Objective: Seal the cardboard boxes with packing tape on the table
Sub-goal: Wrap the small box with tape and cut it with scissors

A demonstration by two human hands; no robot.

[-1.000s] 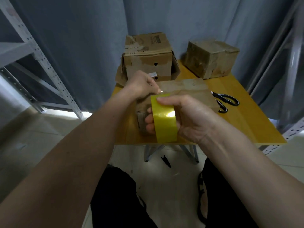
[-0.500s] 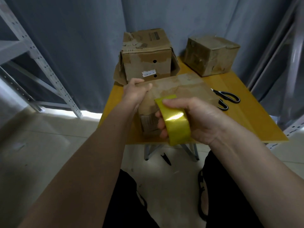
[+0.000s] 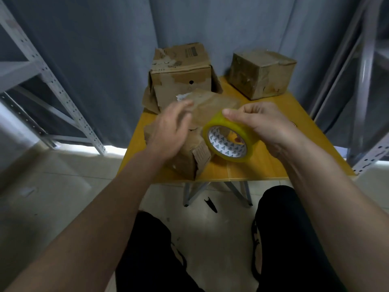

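Grey curtain (image 3: 101,66) hangs across the back, behind everything. Grey metal shelving rack (image 3: 48,81) w/ perforated uprights stands at left; a 2nd rack (image 3: 366,85) at right, its slotted rail angled near the lower edge. Pale tiled floor (image 3: 52,197) below. Small black clip-like object (image 3: 210,204) lies on the floor; can't tell what it is.

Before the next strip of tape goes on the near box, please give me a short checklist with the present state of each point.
1. Tape roll gripped by right hand: ok.
2. Left hand steadying near box: cannot tell, blurred.
3. Free tape end found: cannot tell.
4. Near box flaps closed flat: not ok, one end flap sticks out.
5. Scissors in sight: not ok.
6. Near box fully on table: ok.
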